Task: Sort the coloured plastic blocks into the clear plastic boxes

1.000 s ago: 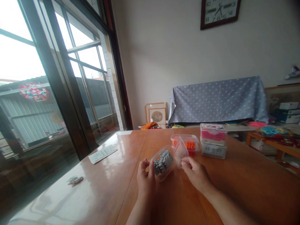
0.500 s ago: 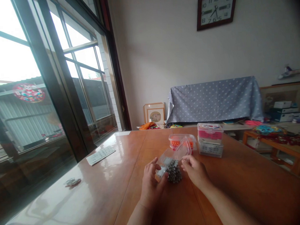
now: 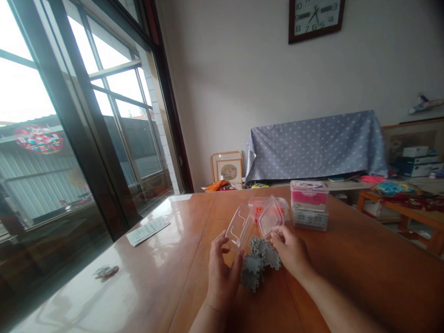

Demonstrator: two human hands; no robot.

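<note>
My left hand holds a clear plastic box, tipped up and empty. My right hand pinches the box's clear lid and holds it upright. Between the two hands a heap of grey toothed pieces lies on the brown wooden table, touching both hands.
Behind the lid stands a clear box with orange pieces, and to its right a stack of two boxes, the upper one pink. A paper sheet and a small object lie at the left near the window.
The box was tipped over and the grey pieces fell out onto the table. My left hand has since lifted the empty box; my right hand kept the lid.
</note>
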